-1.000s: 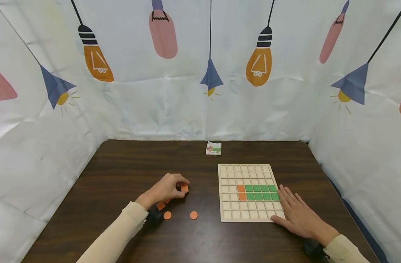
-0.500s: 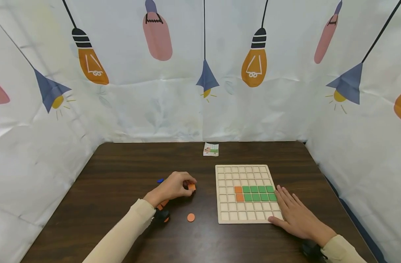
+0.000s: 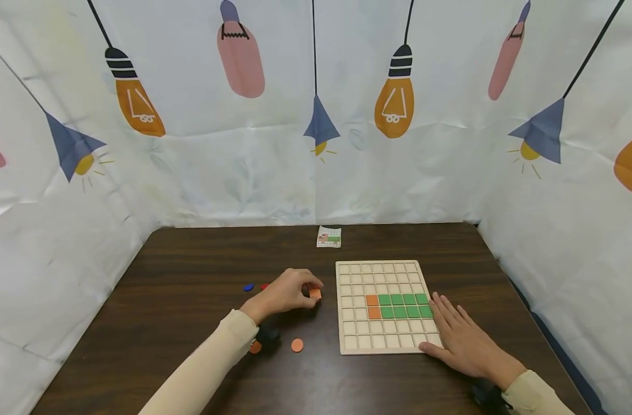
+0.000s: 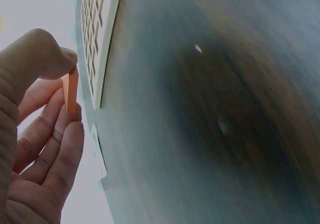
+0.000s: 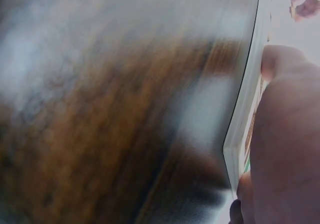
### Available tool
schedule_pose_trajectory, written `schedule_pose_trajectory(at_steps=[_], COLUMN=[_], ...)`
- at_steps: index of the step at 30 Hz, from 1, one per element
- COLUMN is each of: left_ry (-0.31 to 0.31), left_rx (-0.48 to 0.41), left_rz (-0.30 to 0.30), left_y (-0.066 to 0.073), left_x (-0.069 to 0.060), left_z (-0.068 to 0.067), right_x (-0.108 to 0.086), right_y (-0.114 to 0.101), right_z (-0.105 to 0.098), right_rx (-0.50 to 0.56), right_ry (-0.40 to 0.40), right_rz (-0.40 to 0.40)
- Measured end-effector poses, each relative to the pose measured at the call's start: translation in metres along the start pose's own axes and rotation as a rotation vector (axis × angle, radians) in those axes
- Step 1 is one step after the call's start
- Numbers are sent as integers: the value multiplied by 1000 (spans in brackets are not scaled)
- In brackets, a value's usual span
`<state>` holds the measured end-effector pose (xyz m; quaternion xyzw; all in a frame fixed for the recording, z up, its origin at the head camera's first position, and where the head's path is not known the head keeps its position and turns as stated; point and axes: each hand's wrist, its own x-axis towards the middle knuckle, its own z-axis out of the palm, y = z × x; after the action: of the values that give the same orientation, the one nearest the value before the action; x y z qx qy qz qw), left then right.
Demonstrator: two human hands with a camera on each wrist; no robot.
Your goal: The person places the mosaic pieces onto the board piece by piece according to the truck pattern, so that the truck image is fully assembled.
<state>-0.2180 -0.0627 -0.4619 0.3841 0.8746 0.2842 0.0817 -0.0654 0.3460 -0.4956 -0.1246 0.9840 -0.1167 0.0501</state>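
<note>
Pinching a flat, straight-edged orange tile [image 3: 316, 294] between thumb and fingers, the person's left hand [image 3: 282, 293] is clamped on it and holds it up over the dark brown, wood-grained counter [image 3: 191, 276]. That tile is just beside the left edge of a thin, cream-coloured gridded board [image 3: 354, 328], near but apart from it. From the left wrist I see the thumb at one end of the tile and fingertips at the other, the tile turned nearly edge-on.

Across the board, the right hand [image 3: 471, 346] lies with its fingers stretched out straight, grasping nothing; the fingertips rest at the board's right edge and the thumb reaches to its near right corner. Set in the grid are two rows of green square tiles [image 3: 397, 312], running toward the right hand, with a pair of orange square tiles [image 3: 373, 313] at their left end.

Behind the left wrist I make out a small blue piece [image 3: 248, 287] and a small red piece [image 3: 264, 286], the red one partly hidden. Nearer me, one round orange disc [image 3: 297, 345] lies in plain sight, and a second orange disc [image 3: 256, 347] is half covered by the cream sleeve [image 3: 204, 366] and the black wrist device [image 3: 269, 335]. Beyond the board, near the counter's far edge, lies a small printed card [image 3: 329, 237].
</note>
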Motion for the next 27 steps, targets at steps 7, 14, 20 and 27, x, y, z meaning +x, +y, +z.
schedule_pose_trajectory(at_steps=[7, 14, 20, 27], left_ry=[-16, -17, -13, -34], left_rx=[1, -2, 35, 23], left_rz=[45, 73, 100, 141], left_y=[11, 20, 27, 33], left_x=[18, 33, 48, 63], left_z=[7, 13, 17, 23], right_x=[-1, -1, -1, 0], right_y=[3, 2, 2, 1], right_z=[3, 2, 1, 2], right_rx=[31, 38, 12, 25], right_ry=[-5, -6, 11, 2], right_rz=[9, 11, -1, 7])
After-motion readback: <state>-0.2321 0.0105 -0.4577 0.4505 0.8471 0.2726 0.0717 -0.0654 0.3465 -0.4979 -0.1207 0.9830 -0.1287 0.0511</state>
